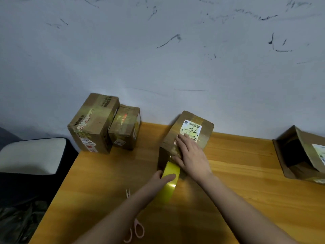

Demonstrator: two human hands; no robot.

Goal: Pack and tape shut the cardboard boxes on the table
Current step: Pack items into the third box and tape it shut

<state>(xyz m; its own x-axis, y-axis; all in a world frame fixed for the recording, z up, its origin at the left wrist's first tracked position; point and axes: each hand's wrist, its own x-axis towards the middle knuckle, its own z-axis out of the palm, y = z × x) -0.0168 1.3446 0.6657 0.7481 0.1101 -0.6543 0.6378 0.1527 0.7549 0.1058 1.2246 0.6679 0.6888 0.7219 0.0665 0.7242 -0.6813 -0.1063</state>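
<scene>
A closed cardboard box (202, 127) with a white label on top stands in the middle of the wooden table (246, 191). My right hand (191, 155) lies flat on its top near the front edge, fingers straight, pressing down. My left hand (162, 177) grips a yellowish roll of tape (169, 184) just in front of the box's near side. A thin strip of tape seems to run from the roll up to the box edge under my right hand.
Two taped boxes, a larger one (93, 124) and a smaller one (125, 126), stand at the table's back left by the wall. An open box (302, 155) lies at the right edge. Pink-handled scissors (135, 228) lie near the front. A cushioned seat (33, 155) is left of the table.
</scene>
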